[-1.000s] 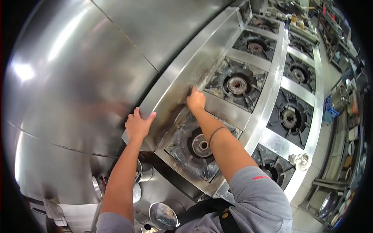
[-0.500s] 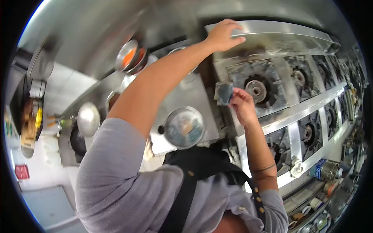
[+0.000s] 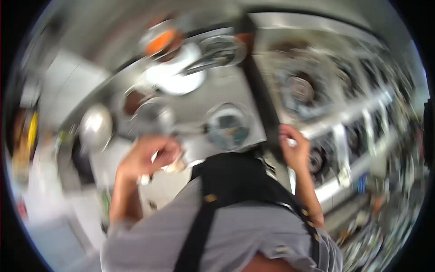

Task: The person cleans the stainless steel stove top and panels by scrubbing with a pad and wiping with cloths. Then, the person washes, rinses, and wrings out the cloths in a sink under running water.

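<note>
Blurred by motion, my left hand is over the front edge of the steel counter, fingers curled, near a cream cloth-like item. Whether it holds anything cannot be made out. My right hand is at the stove's near left corner, beside the dark gap between counter and stove. Its fingers are bent together around something too blurred to name; a small white patch shows between them. A round pan with dark contents stands on the counter between my hands.
White plates and a bowl with orange contents are at the counter's back. A glass-like pot stands near the stove. Another metal pan and a shiny round lid or pan are to the left.
The view has swung left, toward the counter. My left hand has come off the stove's back panel and down to the counter front. The dark pad in my right hand no longer shows clearly.
</note>
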The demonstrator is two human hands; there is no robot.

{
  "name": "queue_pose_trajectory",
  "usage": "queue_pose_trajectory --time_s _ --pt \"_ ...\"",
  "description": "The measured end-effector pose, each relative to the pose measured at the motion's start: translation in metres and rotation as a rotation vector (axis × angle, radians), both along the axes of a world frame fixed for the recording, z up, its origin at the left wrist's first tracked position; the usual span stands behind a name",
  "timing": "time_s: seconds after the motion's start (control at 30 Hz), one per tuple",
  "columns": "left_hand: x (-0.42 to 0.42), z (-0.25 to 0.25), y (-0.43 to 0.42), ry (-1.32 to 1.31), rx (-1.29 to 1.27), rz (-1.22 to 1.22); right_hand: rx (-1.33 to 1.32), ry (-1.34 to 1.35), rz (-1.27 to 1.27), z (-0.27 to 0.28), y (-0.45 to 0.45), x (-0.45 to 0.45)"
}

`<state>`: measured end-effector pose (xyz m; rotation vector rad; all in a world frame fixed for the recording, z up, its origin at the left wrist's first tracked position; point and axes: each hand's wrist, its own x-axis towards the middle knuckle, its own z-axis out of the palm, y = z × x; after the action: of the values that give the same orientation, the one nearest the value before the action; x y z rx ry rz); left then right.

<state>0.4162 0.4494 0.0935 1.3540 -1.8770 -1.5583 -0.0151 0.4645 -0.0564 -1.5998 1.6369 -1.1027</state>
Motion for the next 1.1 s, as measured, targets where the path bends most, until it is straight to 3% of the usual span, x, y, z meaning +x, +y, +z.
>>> queue_pose_trajectory --time_s 0.07,0.1,0.13,0.27,0.4,0.43,0.47,0.5,0.53,0.6,0.67,0.73,0.8,0.87,0.9,0.97,1.03,1.07,1.1 --pt "0.015 -0.088 0.042 -0.421 -0.227 0.03 0.005 0.02 -0.111 -0.002 0.021 -0.01" --pt "0.034 -0.153 0.065 -0.502 -0.557 -0.005 -0.014 -0.009 -0.131 -0.001 0.028 -0.016" --pt "0.029 -0.18 0.077 -0.62 -0.743 0.051 -0.045 0.011 -0.178 -0.008 0.034 -0.024" --pt "0.073 -0.285 0.109 -0.615 -0.461 0.105 0.025 0.257 -0.346 -0.013 0.042 -0.085" --pt "0.127 -0.346 0.119 -0.452 -0.192 0.151 0.037 0.335 -0.855 -0.032 0.059 -0.192" --pt "0.142 -0.351 0.111 -0.399 -0.153 0.174 0.353 0.267 -1.102 -0.033 0.068 -0.227" --pt "0.149 -0.352 0.096 -0.336 -0.118 0.196 0.171 0.482 -1.295 -0.084 0.088 -0.275" --pt "0.157 -0.349 0.08 -0.301 -0.113 0.215 0.301 0.588 -1.497 -0.127 0.107 -0.329" --pt "0.154 -0.334 0.053 -0.302 -0.152 0.237 0.578 0.299 -1.592 -0.117 0.126 -0.357" --pt "0.136 -0.26 0.005 -0.533 -0.497 0.427 0.893 0.205 -1.752 -0.186 0.164 -0.433" --pt "-0.067 -0.085 -0.014 0.338 -0.426 0.519 0.876 0.255 -1.574 -0.169 0.176 -0.417" --pt "-0.099 -0.043 -0.084 0.282 -0.596 0.357 0.876 0.322 -1.523 -0.183 0.166 -0.425" --pt "-0.143 -0.03 -0.154 0.188 -0.88 0.329 0.453 0.196 -1.757 -0.201 0.154 -0.445" --pt "-0.195 -0.025 -0.22 0.17 -0.857 0.281 -0.107 0.096 -1.702 -0.176 0.115 -0.458" --pt "-0.215 -0.033 -0.26 0.119 -0.865 0.28 -0.41 -0.203 -1.606 -0.144 0.076 -0.457" --pt "-0.267 -0.049 -0.328 -0.009 -0.931 0.274 -0.584 -0.319 -1.408 -0.111 -0.002 -0.469" --pt "-0.316 -0.061 -0.38 -0.261 -1.056 0.256 -0.639 -0.1 -1.254 -0.057 -0.101 -0.457" --pt "-0.328 -0.067 -0.401 -0.442 -1.116 0.232 -0.689 -0.37 -1.153 -0.036 -0.156 -0.447" --pt "-0.334 -0.075 -0.414 -0.45 -1.111 0.235 -0.736 -0.261 -1.066 -0.036 -0.216 -0.445"
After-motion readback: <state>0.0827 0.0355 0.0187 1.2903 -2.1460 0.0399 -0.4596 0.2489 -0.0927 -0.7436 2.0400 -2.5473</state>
